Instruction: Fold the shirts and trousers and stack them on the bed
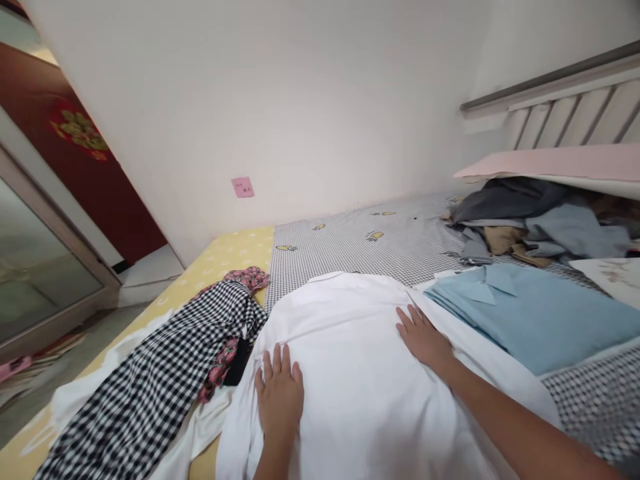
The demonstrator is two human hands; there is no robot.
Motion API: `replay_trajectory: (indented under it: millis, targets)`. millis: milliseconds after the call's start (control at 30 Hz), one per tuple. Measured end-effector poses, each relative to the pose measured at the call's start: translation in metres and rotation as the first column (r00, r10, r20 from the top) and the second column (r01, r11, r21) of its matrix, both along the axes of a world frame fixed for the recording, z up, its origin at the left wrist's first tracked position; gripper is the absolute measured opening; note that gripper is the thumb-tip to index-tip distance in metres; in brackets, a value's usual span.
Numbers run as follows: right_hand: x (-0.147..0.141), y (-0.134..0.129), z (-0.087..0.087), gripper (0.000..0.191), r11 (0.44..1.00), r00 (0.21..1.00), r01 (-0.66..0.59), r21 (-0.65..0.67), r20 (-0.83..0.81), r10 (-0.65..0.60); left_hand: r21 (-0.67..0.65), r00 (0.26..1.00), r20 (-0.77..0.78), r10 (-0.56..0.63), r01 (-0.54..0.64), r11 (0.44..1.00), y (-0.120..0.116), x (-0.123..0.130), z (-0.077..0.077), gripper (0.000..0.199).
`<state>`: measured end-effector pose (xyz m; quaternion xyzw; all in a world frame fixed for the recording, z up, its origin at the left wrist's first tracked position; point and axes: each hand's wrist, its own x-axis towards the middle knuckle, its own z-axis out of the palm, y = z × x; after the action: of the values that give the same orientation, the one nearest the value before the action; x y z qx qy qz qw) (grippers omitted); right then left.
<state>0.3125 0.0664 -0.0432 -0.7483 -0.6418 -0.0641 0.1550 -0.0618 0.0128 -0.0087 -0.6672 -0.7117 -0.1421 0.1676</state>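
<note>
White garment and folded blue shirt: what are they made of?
White garment: fabric, perhaps cotton or a blend; matte, softly wrinkled, no shine. Folded blue shirt: fabric too, smooth and matte, judging by its even surface and layered edges; fibre unclear.

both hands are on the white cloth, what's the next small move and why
I'd probably slide the left hand gently outward toward the near side edge of the white cloth, since creases show beside that hand, while the right hand lies flat on the cloth and could steady it.
</note>
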Motion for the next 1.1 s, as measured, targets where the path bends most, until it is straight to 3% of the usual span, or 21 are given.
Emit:
replay_trajectory:
  millis: [133, 267, 367, 467, 567, 733, 800, 900, 1000, 1100]
  targets:
    - [-0.029, -0.04, 0.002, 0.051, 0.993, 0.995, -0.016, 0.114, 0.104, 0.004, -0.009, 0.999, 0.039, 0.007, -0.007, 1.0, -0.001, 0.001, 0.002, 0.053]
    - [-0.053, -0.079, 0.002, 0.051, 0.954, 0.959, -0.262, 0.15, 0.154, 0.239, 0.021, 0.998, 0.055, 0.0, -0.001, 1.0, -0.005, 0.003, 0.005, 0.05]
    - [-0.056, -0.093, -0.001, 0.051, 0.931, 0.935, -0.35, 0.105, 0.106, 0.339, 0.052, 0.998, 0.061, 0.001, -0.004, 0.999, -0.01, 0.004, 0.008, 0.048]
    - [-0.053, -0.094, 0.001, 0.051, 0.929, 0.933, -0.358, 0.093, 0.067, 0.353, 0.07, 0.998, 0.068, 0.002, -0.007, 0.998, -0.013, 0.005, 0.009, 0.046]
    - [-0.061, -0.089, 0.014, 0.044, 0.941, 0.943, -0.332, 0.069, 0.007, 0.332, 0.083, 0.997, 0.077, 0.006, -0.012, 0.996, -0.015, 0.006, 0.009, 0.045]
    - [-0.104, -0.076, 0.032, 0.038, 0.988, 0.99, -0.135, 0.07, -0.029, 0.138, 0.107, 0.99, 0.136, 0.048, -0.063, 0.992, -0.02, 0.005, 0.01, 0.041]
    - [-0.118, -0.072, 0.027, 0.042, 0.977, 0.988, -0.151, 0.148, 0.005, 0.152, 0.115, 0.984, 0.17, 0.059, -0.079, 0.99, -0.022, 0.002, 0.009, 0.038]
    - [-0.123, -0.068, 0.016, 0.052, 0.945, 0.961, -0.275, 0.18, 0.021, 0.276, 0.175, 0.974, 0.221, 0.045, -0.085, 0.981, -0.022, -0.001, 0.007, 0.034]
    - [-0.118, -0.066, 0.01, 0.052, 0.935, 0.94, -0.339, 0.106, -0.007, 0.342, 0.242, 0.981, 0.147, -0.125, 0.086, 0.966, -0.013, 0.0, 0.011, 0.039]
    - [-0.114, -0.066, 0.012, 0.05, 0.938, 0.941, -0.334, 0.087, -0.02, 0.337, 0.126, 0.932, 0.083, -0.352, 0.341, 0.932, 0.01, 0.006, 0.022, 0.049]
